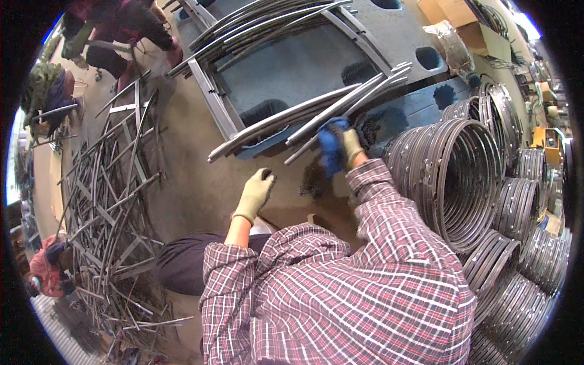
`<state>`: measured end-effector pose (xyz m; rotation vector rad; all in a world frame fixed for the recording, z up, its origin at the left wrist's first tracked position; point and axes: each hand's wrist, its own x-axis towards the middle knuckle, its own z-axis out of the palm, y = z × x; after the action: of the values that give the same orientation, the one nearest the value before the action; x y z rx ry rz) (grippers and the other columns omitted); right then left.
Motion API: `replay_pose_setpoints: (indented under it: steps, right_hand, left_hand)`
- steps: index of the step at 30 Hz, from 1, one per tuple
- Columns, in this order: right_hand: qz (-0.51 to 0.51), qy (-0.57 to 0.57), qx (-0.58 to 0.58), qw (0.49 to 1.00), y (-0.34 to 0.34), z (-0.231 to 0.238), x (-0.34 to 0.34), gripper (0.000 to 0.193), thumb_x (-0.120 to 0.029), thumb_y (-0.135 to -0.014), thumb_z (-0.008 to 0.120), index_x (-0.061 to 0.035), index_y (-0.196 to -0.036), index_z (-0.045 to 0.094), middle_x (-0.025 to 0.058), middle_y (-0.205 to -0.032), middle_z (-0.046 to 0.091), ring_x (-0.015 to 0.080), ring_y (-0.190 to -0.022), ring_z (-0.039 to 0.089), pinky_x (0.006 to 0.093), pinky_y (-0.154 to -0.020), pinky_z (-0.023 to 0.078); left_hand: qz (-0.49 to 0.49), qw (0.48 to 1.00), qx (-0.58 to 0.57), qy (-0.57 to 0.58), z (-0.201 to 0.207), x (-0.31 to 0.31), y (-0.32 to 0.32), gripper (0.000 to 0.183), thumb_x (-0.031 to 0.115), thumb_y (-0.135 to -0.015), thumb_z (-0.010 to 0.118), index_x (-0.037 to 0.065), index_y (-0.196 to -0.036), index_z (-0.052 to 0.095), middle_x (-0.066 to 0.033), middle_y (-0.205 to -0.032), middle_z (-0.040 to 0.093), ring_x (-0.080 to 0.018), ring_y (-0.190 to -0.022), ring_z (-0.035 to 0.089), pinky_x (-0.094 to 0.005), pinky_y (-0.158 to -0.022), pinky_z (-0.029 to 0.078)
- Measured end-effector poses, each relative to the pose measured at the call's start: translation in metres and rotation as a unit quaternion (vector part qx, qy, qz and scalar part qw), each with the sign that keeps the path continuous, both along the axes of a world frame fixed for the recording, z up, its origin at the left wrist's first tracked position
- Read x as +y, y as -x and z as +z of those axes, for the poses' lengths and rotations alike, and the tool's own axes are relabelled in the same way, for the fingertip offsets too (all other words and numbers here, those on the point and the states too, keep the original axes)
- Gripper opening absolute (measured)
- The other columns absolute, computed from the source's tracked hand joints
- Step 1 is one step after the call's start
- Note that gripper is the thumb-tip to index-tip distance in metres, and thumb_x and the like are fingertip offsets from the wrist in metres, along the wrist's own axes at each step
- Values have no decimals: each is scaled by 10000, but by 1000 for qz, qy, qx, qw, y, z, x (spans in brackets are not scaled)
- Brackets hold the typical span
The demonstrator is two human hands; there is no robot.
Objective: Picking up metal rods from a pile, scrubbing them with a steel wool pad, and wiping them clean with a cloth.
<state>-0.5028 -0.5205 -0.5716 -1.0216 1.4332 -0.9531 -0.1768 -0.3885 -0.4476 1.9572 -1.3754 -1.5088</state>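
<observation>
My right hand [351, 146], in a cream glove, grips a bunched blue cloth [330, 148] next to the ends of several grey metal tubes [340, 110]. The cloth is a little blurred and partly covers the tube ends. My left hand [255, 193], gloved too, is held in front of my body with its fingers curled in. Nothing sticks out of it, and it is apart from the tubes. The long tubes lie across two flat metal bars [214, 100] of a rack above a blue-grey table [286, 73] with dark round holes.
Coiled metal rings [447, 182] are stacked along the right side. To the left lies a tangled heap of metal strips and rods [115, 188] on the floor. Other people [125, 30] are at the upper left, another person [50, 267] at the lower left. A cardboard box [465, 27] stands at the far right.
</observation>
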Motion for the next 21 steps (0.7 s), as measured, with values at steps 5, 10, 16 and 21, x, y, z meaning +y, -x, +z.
replay_pose_setpoints:
  steps: [5,10,16,21]
  right_hand:
    - [-91,-136,-54,985,-88,91,19,378,-305,-827,714,17,-1020,678,81,-906,683,198,-800,650,328,-743,527]
    - [36,214,56,974,-97,134,24,153,-154,-854,631,-60,-964,683,148,-920,684,283,-879,668,372,-782,533]
    - [-97,36,-195,975,-120,190,22,119,-150,-876,623,-40,-868,666,23,-800,643,123,-721,613,273,-666,503]
    - [-36,154,-195,968,-129,221,18,93,-127,-878,661,-40,-845,672,-15,-736,632,93,-652,593,249,-605,487]
  left_hand:
    - [-60,988,-132,61,18,1,5,667,323,-827,706,43,-1380,458,-198,-1333,533,-355,-1232,514,-407,-1030,428]
    - [-93,975,-105,175,45,-42,23,658,299,-773,752,63,-1334,501,-192,-1267,575,-352,-1158,563,-426,-966,469]
    - [-164,929,-242,225,84,-60,44,296,226,-779,715,124,-1045,634,-161,-774,677,-354,-770,671,-466,-664,511]
    - [-145,896,-245,341,101,-53,33,235,200,-762,731,122,-949,612,-119,-719,660,-319,-680,665,-426,-573,501]
